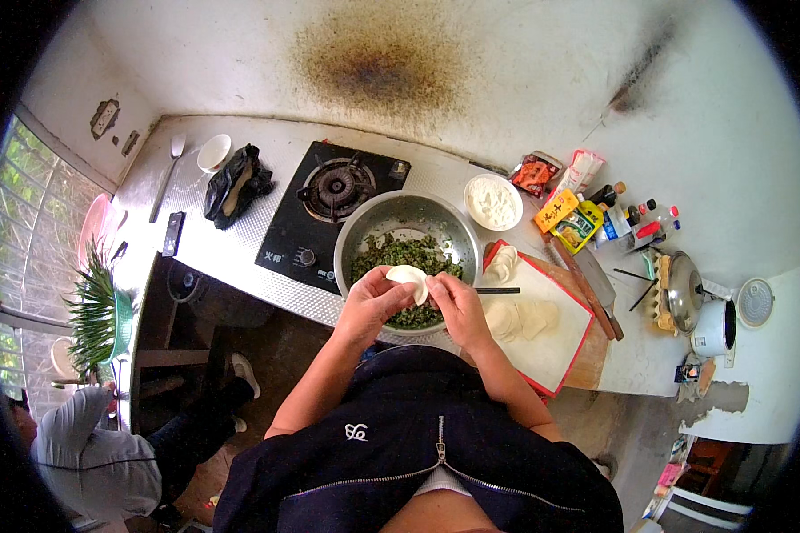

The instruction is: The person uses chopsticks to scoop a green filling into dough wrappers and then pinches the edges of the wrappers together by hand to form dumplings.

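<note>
Above the near part of a large metal bowl, my left hand and my right hand pinch one folded dumpling between them by its edges. Chopped green filling lies in the bowl. Dark chopsticks stick out over the bowl's right side. To the right, a red-edged white board holds flat round dough wrappers and, at its far corner, a few folded dumplings.
A gas stove stands behind and left of the bowl; a bowl of flour is behind right. A cleaver lies right of the board, near seasoning packets and bottles. At the lower left is another person, beside green vegetables in a basket.
</note>
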Demonstrator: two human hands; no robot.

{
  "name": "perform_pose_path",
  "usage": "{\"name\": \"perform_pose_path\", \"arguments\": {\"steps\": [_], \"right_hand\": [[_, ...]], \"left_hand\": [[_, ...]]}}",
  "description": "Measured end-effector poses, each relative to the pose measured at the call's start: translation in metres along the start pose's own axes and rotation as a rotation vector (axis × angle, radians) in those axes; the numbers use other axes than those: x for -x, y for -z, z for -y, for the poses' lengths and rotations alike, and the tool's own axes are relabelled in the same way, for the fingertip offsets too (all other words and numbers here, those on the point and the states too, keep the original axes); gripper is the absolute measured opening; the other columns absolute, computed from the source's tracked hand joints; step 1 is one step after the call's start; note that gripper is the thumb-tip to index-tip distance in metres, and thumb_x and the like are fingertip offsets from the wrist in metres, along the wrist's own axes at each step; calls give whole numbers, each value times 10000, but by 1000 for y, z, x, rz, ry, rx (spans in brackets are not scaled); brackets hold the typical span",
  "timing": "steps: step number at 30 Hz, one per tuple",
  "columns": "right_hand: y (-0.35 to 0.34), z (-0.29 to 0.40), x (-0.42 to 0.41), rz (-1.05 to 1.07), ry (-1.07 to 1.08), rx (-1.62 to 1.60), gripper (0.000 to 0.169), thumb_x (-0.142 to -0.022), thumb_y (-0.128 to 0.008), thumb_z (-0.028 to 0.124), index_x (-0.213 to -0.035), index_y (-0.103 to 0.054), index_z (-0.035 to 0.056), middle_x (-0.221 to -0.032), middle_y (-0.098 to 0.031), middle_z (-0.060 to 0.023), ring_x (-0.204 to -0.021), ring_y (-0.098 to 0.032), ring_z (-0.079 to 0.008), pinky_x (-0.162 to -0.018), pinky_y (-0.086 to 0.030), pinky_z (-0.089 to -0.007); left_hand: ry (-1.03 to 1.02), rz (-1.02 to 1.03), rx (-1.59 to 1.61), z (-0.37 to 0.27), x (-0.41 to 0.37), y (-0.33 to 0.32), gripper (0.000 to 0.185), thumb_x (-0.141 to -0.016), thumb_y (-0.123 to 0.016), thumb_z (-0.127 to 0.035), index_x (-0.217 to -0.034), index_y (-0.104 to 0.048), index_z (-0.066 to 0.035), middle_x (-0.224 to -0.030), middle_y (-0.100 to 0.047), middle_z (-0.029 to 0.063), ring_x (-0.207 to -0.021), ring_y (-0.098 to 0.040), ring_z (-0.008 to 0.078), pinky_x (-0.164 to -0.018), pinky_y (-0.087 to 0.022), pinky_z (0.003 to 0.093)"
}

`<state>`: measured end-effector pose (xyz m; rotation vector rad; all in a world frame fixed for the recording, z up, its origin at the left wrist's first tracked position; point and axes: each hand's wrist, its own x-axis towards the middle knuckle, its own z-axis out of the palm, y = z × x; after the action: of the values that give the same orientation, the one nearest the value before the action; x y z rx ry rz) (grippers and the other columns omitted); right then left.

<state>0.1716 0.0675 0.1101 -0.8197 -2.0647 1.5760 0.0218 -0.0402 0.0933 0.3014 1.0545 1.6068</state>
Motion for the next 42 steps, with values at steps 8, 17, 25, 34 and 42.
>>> {"name": "perform_pose_path", "arguments": {"steps": [8, 17, 25, 34, 42], "right_hand": [[-4, -1, -2, -49, 173, 57, 246, -986, -532, 210, -904, -572, -19, -738, -546, -38, -666, -481, -97, -610, -408, -260], [-5, -6, -1, 30, 40, -14, 206, -983, -530, 171, -924, -581, -19, -797, -586, -44, -749, -541, -95, -690, -460, -262], [0, 4, -3, -15, 104, 142, 179, -929, -613, 174, -962, -588, 0, -853, -611, -117, -732, -576, -218, -650, -448, -337], [-10, -10, 0, 57, 131, 365, 579, -803, -666, 74, -1353, -487, 98, -1167, -639, -177, -1046, -623, -354, -866, -513, -425], [-13, -28, 1, -77, 287, 480, 430, -803, -575, -4, -1230, -569, 46, -1079, -658, -158, -972, -636, -347, -842, -522, -416]], "left_hand": [[-30, -22, -1, -5, 1, -4, 251, -876, -693, -69, -1087, -565, -22, -1053, -655, 67, -945, -646, 143, -853, -537, 275], [-87, -45, 12, -6, 0, -4, 284, -872, -691, -52, -1120, -556, -18, -1072, -652, 77, -965, -647, 155, -872, -538, 277], [-101, -35, -40, -8, 2, -6, 339, -877, -698, -79, -1185, -586, 8, -1088, -665, 89, -970, -642, 142, -861, -524, 265], [-297, -39, -936, -16, 11, -24, 213, -852, -725, -129, -1009, -680, 8, -937, -678, 65, -849, -642, 128, -750, -514, 261], [-252, -108, -439, 14, -14, -12, 284, -961, -591, -248, -1075, -623, 10, -1021, -639, 67, -924, -616, 141, -837, -494, 288]]}}
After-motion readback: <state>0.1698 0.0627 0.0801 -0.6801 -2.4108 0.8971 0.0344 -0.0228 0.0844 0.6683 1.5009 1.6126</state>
